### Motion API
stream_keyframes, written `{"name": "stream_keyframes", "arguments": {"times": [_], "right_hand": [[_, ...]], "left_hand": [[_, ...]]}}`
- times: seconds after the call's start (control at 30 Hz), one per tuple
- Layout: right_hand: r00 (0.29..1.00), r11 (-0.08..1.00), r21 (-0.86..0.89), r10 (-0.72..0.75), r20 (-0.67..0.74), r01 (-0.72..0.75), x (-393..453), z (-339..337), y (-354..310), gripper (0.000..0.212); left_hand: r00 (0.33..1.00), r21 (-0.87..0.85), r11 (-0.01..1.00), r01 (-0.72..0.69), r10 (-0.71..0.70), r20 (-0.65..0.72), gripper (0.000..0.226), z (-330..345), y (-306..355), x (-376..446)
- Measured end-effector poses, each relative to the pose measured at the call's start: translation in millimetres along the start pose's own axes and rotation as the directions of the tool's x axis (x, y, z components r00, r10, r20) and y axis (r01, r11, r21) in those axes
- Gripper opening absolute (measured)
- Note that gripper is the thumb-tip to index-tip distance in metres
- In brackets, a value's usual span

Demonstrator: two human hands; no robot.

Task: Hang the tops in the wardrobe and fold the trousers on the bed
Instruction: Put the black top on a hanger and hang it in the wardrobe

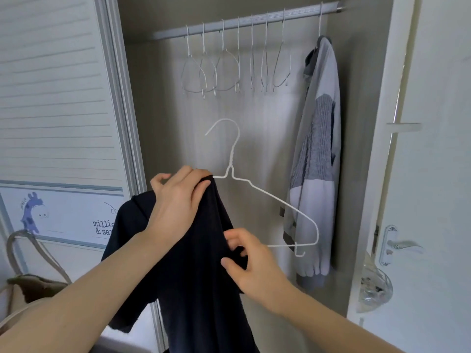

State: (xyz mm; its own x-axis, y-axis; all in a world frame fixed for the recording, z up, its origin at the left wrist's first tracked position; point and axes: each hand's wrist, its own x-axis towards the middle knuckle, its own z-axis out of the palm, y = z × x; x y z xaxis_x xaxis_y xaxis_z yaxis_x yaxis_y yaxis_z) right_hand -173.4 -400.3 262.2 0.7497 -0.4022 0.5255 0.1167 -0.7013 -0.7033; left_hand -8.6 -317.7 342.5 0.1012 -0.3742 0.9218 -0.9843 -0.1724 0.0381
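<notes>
A dark navy top [193,271] hangs in front of the open wardrobe, draped over the left arm of a white wire hanger [267,197]. My left hand [178,200] grips the top's fabric together with the hanger's left shoulder. Lower down, my right hand [244,261] pinches a fold of the dark fabric near the hanger's bottom wire. The hanger's right arm and hook stick out bare. Above, the wardrobe rail [249,20] carries several empty white hangers [229,67]. A grey and blue knitted top [318,161] hangs at the rail's right end.
A sliding slatted wardrobe door [56,98] with a giraffe picture stands at the left. A bag with long handles [30,281] sits low on the left. At the right, a white door [433,174] with a metal handle [397,244] stands open.
</notes>
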Motion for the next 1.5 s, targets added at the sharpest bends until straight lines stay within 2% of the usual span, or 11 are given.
{"name": "stream_keyframes", "arguments": {"times": [0.1,0.2,0.27,0.4,0.63,0.73,0.83,0.97,1.17,1.33,1.5], "right_hand": [[0.964,0.981,0.164,0.055,0.262,-0.101,-6.6,-5.2,4.3,0.021],[0.846,0.978,-0.202,0.153,0.511,-0.055,-16.9,-20.6,27.9,0.021],[0.847,0.905,-0.415,0.144,0.511,0.096,-16.6,-36.8,47.6,0.022],[0.902,0.569,-0.786,0.169,0.397,0.24,2.6,-78.0,71.3,0.039],[0.945,0.245,-0.929,-0.244,0.219,0.278,32.5,-112.7,49.8,0.014],[0.965,0.324,-0.914,-0.179,0.193,0.243,38.8,-107.3,32.3,0.02],[0.973,0.627,-0.751,-0.051,0.225,0.206,46.7,-89.7,15.8,0.02],[0.977,0.923,-0.344,-0.117,0.179,0.174,47.6,-61.6,-11.9,0.012],[0.988,0.963,-0.226,-0.151,-0.009,0.145,40.3,-61.8,-19.1,0.014],[0.953,0.912,-0.326,-0.291,-0.083,0.25,40.5,-77.1,-8.5,0.066],[0.975,0.984,-0.157,0.055,-0.213,-0.09,49.4,-102.2,0.7,0.039]], "left_hand": [[0.998,0.023,0.998,0.063,-0.063,-0.001,0.015,-3.3,-9.0,-3.6],[0.985,-0.012,0.985,0.174,-0.174,-0.001,0.016,-13.8,-24.2,-1.9],[0.977,-0.003,0.977,0.212,-0.212,0.025,0.015,-21.9,-36.8,-1.8],[0.979,0.047,0.982,0.184,-0.187,0.079,0.014,-28.4,-49.8,-17.0],[0.994,0.272,0.962,0.002,-0.032,0.104,0.027,-33.9,-70.5,-43.6],[0.989,0.295,0.95,-0.105,0.069,0.128,0.03,-31.7,-58.2,-43.2],[0.985,0.265,0.952,-0.154,0.126,0.121,0.031,-21.0,-35.9,-40.1],[0.971,0.211,0.948,-0.24,0.232,0.06,0.026,-5.1,-22.1,-39.1],[0.939,0.141,0.929,-0.343,0.339,0.051,0.054,-7.1,-20.9,-45.6],[0.976,0.012,0.976,-0.218,0.218,0.027,0.032,-8.8,-27.2,-48.0],[0.99,-0.072,0.987,-0.141,0.14,-0.024,0.026,-16.2,-29.0,-43.1]]}}
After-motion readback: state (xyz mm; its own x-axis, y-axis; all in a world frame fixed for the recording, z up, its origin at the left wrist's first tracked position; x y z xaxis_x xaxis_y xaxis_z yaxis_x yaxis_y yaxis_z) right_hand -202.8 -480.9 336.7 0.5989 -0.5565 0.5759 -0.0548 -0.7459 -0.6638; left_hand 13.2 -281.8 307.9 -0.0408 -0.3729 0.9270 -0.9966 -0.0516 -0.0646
